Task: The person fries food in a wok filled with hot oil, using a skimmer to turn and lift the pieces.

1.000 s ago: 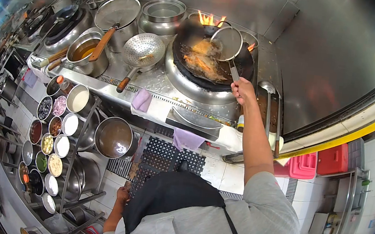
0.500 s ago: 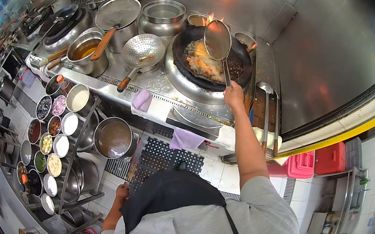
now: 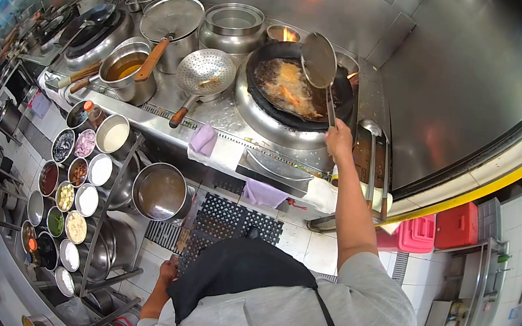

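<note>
My right hand (image 3: 340,140) is closed around the handle of a wire-mesh strainer (image 3: 318,60), whose round head is tilted over the back right of a black wok (image 3: 259,100). Pieces of orange food (image 3: 291,94) fry in bubbling dark oil in the wok, apart from the strainer. Low beside the black apron (image 3: 227,271), my left hand (image 3: 168,269) hangs with its fingers curled; whatever it may hold is hidden.
A perforated ladle (image 3: 206,71) and an oil pot (image 3: 123,69) stand left of the wok. Flames (image 3: 287,34) rise behind it. Long-handled ladles (image 3: 371,164) lie to the right. Several ingredient tins (image 3: 100,169) fill the left rack, near a large pot of liquid (image 3: 161,191).
My right hand has moved the strainer to the right, uncovering more of the frying food. The flames behind the wok are lower. My left hand has stayed about where it was.
</note>
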The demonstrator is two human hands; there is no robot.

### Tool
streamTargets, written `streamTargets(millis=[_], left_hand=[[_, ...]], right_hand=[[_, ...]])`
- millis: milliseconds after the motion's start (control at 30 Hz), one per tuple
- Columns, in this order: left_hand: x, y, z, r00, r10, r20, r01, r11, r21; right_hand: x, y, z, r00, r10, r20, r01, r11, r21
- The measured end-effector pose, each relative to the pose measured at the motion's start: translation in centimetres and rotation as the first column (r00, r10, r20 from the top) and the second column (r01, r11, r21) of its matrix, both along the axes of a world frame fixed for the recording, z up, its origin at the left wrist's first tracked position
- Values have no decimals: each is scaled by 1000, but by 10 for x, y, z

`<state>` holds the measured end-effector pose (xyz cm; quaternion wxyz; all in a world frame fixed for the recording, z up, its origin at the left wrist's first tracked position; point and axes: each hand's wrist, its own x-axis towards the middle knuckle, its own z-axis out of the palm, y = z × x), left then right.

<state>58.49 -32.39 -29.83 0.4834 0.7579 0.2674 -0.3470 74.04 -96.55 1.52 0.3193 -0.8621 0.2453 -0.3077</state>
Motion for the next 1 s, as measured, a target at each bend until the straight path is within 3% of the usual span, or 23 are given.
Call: streamTargets(millis=[67,167,233,300,333,433,467,567,667,900,1000], left_hand=[[5,1,3,999,-38,9,38,999,3],[10,0,-12,995,-70,71,71,997,-12],[15,-4,-14,990,-68,123,72,997,-31],[20,-17,-1,998,-27,54,29,998,-48],[21,-23,5,1000,8,19,-6,997,-76],[18,-27,13,994,-90,69,92,995,-28],[16,-29,17,994,-91,68,93,995,-29],[8,-27,24,1000,-5,23,5,1000,-9],[5,-15,17,994,-88,65,89,996,0],[14,-17,28,987,-159,-36,161,984,74],[22,-20,27,982,-185,-27,186,980,77]], right_hand=[[4,30,36,997,70,-29,-64,983,171],[29,53,43,990,102,-97,-107,993,-43],[45,77,46,990,18,-141,-27,998,-65],[58,85,41,971,81,-226,-119,979,-164],[62,90,37,969,34,-243,-65,991,-119],[57,78,32,971,44,-233,-84,982,-167],[52,73,34,976,47,-212,-104,959,-265],[33,66,49,971,11,-240,-61,978,-200],[20,47,50,970,-37,-238,-25,967,-252],[-10,14,62,936,-123,-330,58,978,-199],[-21,4,62,953,-125,-275,74,979,-191]])
